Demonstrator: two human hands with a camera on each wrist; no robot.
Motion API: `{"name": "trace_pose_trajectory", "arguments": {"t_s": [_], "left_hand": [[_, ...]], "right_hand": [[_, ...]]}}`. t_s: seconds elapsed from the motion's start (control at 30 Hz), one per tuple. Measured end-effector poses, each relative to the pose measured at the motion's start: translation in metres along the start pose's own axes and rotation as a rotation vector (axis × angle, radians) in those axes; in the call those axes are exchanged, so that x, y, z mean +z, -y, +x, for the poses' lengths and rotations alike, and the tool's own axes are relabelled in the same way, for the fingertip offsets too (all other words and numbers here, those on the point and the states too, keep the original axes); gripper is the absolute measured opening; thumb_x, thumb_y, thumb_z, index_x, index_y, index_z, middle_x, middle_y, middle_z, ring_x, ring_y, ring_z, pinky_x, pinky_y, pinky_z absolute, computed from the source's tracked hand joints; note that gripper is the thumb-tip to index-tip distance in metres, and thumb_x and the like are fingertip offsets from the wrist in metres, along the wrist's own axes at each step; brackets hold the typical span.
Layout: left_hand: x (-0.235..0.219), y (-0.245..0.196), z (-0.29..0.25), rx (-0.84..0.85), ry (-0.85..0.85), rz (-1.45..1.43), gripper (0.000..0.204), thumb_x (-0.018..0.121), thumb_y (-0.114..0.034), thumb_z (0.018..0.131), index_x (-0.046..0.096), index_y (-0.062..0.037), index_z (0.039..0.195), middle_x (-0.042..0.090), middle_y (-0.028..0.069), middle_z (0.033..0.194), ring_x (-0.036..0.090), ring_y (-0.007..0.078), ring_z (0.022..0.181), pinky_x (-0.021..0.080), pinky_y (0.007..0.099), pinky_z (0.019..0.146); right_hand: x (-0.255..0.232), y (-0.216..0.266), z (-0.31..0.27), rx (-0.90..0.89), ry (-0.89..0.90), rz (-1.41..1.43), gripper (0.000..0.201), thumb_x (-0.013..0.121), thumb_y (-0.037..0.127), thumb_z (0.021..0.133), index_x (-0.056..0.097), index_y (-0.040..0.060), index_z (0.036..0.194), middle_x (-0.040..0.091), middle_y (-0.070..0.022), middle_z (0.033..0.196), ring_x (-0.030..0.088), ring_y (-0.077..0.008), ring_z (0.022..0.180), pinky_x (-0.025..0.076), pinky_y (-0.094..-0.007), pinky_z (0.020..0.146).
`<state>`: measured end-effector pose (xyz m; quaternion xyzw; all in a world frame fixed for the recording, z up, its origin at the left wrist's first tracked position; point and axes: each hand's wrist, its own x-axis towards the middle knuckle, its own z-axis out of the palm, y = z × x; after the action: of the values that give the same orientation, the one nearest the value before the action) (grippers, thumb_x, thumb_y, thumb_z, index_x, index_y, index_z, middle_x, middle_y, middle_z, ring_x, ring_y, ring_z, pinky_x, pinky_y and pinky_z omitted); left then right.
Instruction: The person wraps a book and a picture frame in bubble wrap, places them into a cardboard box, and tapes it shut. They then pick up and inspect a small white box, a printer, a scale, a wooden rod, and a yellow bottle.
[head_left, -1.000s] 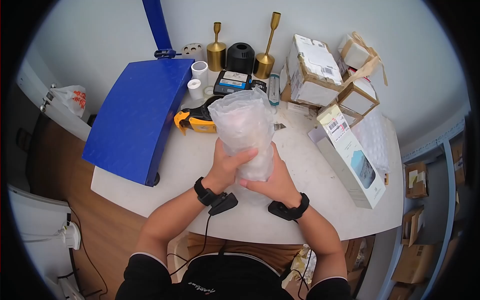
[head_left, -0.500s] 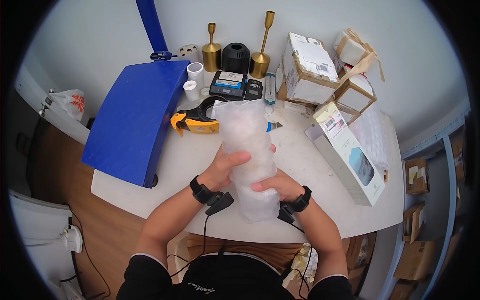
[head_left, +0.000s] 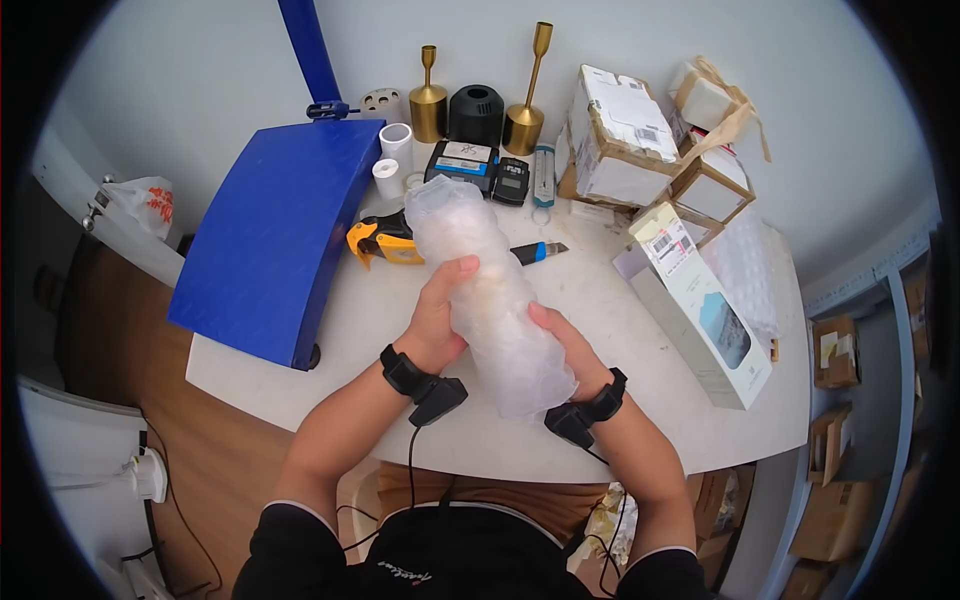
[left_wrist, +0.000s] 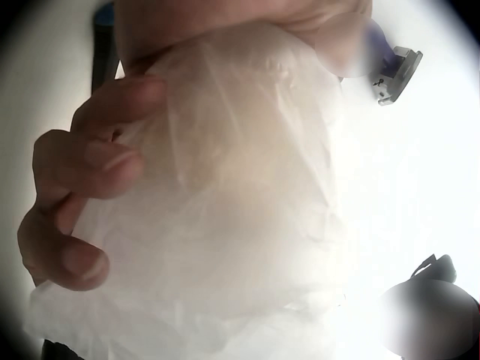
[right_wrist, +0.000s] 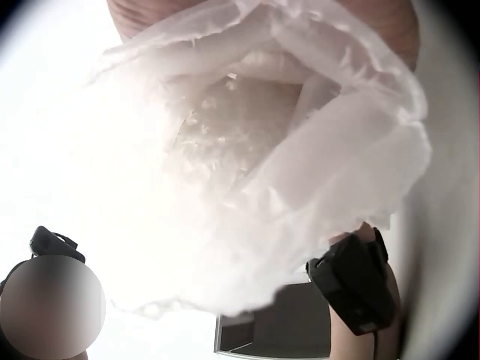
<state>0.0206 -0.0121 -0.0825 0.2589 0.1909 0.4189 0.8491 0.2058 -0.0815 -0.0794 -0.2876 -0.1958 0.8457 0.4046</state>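
A translucent plastic-wrapped roll is held above the table between both hands, tilted with its top toward the upper left. My left hand grips its left side, thumb on top; in the left wrist view curled fingers lie along the wrap. My right hand grips the lower right side, thumb on the front. In the right wrist view the wrap's open, layered end faces the camera, and most of the right hand is hidden.
Behind the roll lie a yellow-black tool and a blue-black cutter. A blue scale stands left. White box, bubble wrap and taped cartons are on the right. Gold holders stand at the back.
The roll has gone from near upright to tilted, its top leaning left. Both hands have shifted with it, and the blue-black cutter behind has come into fuller view.
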Motion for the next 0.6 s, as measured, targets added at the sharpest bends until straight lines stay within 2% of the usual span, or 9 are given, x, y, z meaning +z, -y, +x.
{"name": "trace_pose_trajectory", "arguments": {"t_s": [0.13, 0.2, 0.23, 0.27, 0.33, 0.37, 0.4, 0.47, 0.6], "left_hand": [[0.009, -0.024, 0.002, 0.116, -0.162, -0.131, 0.054, 0.065, -0.04, 0.089, 0.053, -0.005, 0.128, 0.064, 0.0126, 0.117, 0.064, 0.027, 0.107, 0.052, 0.0411, 0.097], [0.009, -0.031, 0.0, 0.127, -0.198, -0.206, 0.053, 0.065, -0.041, 0.09, 0.054, -0.0055, 0.127, 0.064, 0.0122, 0.115, 0.064, 0.0271, 0.105, 0.053, 0.0409, 0.096], [0.008, -0.033, -0.001, 0.102, -0.157, -0.259, 0.051, 0.064, -0.043, 0.09, 0.055, -0.0062, 0.125, 0.065, 0.0118, 0.113, 0.065, 0.027, 0.103, 0.053, 0.041, 0.094], [0.009, -0.035, -0.002, 0.075, -0.116, -0.308, 0.05, 0.062, -0.045, 0.091, 0.056, -0.0069, 0.123, 0.065, 0.0113, 0.111, 0.066, 0.0269, 0.101, 0.054, 0.0411, 0.093], [0.022, -0.034, -0.006, 0.044, -0.122, -0.319, 0.05, 0.061, -0.046, 0.091, 0.056, -0.0072, 0.122, 0.065, 0.0111, 0.11, 0.066, 0.0268, 0.1, 0.055, 0.0412, 0.091], [0.029, -0.031, -0.01, 0.012, -0.139, -0.342, 0.05, 0.06, -0.047, 0.092, 0.056, -0.0075, 0.121, 0.066, 0.0108, 0.109, 0.067, 0.0267, 0.099, 0.055, 0.0413, 0.09], [0.036, -0.027, -0.011, 0.008, -0.132, -0.337, 0.05, 0.06, -0.047, 0.092, 0.056, -0.0075, 0.121, 0.066, 0.0108, 0.109, 0.067, 0.0267, 0.099, 0.055, 0.0413, 0.09], [0.048, -0.02, -0.014, -0.067, -0.131, -0.223, 0.049, 0.06, -0.047, 0.092, 0.057, -0.0086, 0.121, 0.066, 0.0105, 0.11, 0.067, 0.0254, 0.099, 0.055, 0.0407, 0.09], [0.067, -0.002, -0.015, -0.118, -0.124, -0.217, 0.048, 0.06, -0.047, 0.092, 0.057, -0.0095, 0.122, 0.065, 0.01, 0.111, 0.067, 0.0238, 0.099, 0.055, 0.0397, 0.09]], "right_hand": [[0.006, 0.012, 0.006, -0.072, -0.066, 0.071, 0.052, 0.053, 0.044, 0.103, 0.053, 0.0018, 0.134, 0.066, -0.0088, 0.12, 0.066, -0.0174, 0.105, 0.053, -0.031, 0.092], [-0.017, 0.008, 0.019, -0.385, -0.123, -0.354, 0.051, 0.057, 0.037, 0.103, 0.05, 0.002, 0.139, 0.066, -0.0078, 0.122, 0.064, -0.0165, 0.11, 0.05, -0.0299, 0.095], [-0.012, 0.01, 0.021, -0.494, -0.204, -0.627, 0.06, 0.066, 0.03, 0.098, 0.043, 0.0035, 0.147, 0.061, -0.0097, 0.13, 0.059, -0.0193, 0.118, 0.049, -0.0329, 0.097], [-0.005, 0.01, 0.018, -0.499, -0.202, -0.626, 0.06, 0.066, 0.03, 0.098, 0.043, 0.0035, 0.147, 0.061, -0.0097, 0.13, 0.059, -0.0193, 0.118, 0.049, -0.0329, 0.097], [0.013, 0.013, 0.006, -0.933, -0.233, -1.157, 0.078, 0.074, 0.026, 0.089, 0.034, 0.0048, 0.152, 0.053, -0.013, 0.141, 0.052, -0.0254, 0.128, 0.047, -0.0386, 0.101], [0.014, 0.017, 0.003, -1.016, -0.163, -1.226, 0.094, 0.081, 0.026, 0.078, 0.031, 0.0049, 0.154, 0.042, -0.0153, 0.152, 0.047, -0.0314, 0.134, 0.045, -0.0419, 0.104], [0.004, 0.022, 0.008, -1.023, -0.169, -1.226, 0.094, 0.081, 0.026, 0.078, 0.031, 0.0049, 0.154, 0.042, -0.0153, 0.152, 0.047, -0.0314, 0.134, 0.045, -0.0419, 0.104], [-0.015, 0.031, 0.024, -1.125, -0.098, -1.63, 0.094, 0.082, 0.02, 0.077, 0.031, 0.0052, 0.155, 0.045, -0.0168, 0.151, 0.046, -0.0351, 0.135, 0.043, -0.0434, 0.107], [0.002, 0.029, -0.002, -1.347, -0.162, -1.731, 0.082, 0.08, 0.014, 0.08, 0.039, 0.0049, 0.15, 0.05, -0.0174, 0.148, 0.049, -0.0369, 0.133, 0.043, -0.0448, 0.108]]}}
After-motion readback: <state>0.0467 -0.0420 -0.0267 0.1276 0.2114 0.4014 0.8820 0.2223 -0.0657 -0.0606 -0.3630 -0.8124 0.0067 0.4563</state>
